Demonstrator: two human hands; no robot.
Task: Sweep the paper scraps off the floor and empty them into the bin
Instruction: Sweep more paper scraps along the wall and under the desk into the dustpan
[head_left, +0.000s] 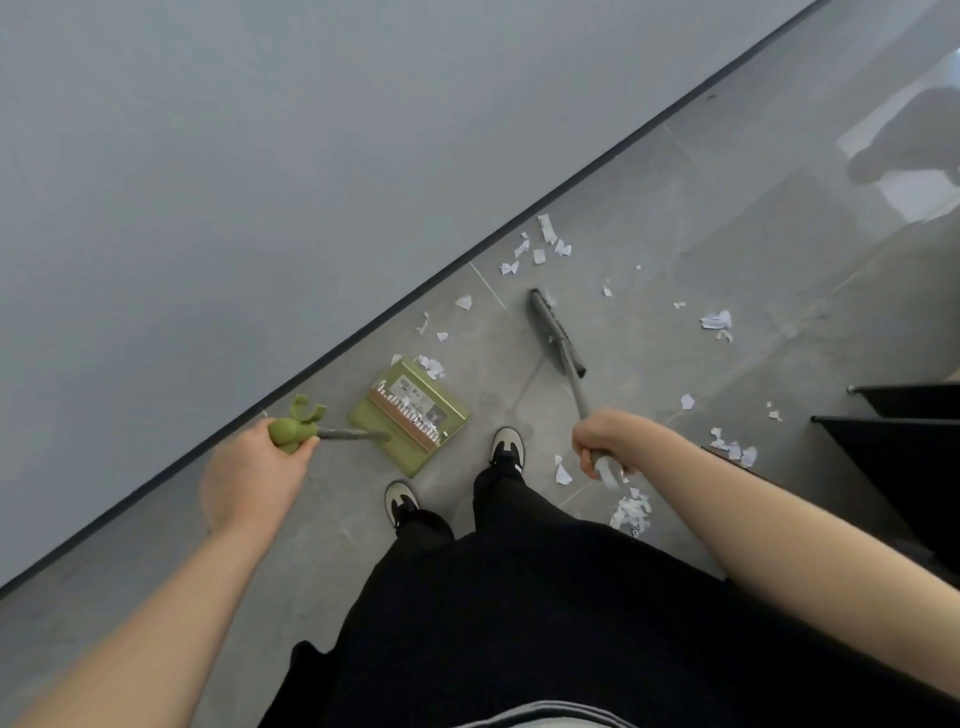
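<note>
Left hand (249, 470) grips green plastic dustpan (410, 413); right hand (605, 441) grips grey long-handled broom (556, 332). White paper scraps (540, 244) beyond broom head, along floor's wall edge.

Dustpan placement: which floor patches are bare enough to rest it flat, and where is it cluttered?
Bare floor lies between the dustpan, the broom head and the forward shoe. Another bare strip runs along the wall, outside the left hand. Paper scraps crowd the floor beyond and right of the broom.
</note>
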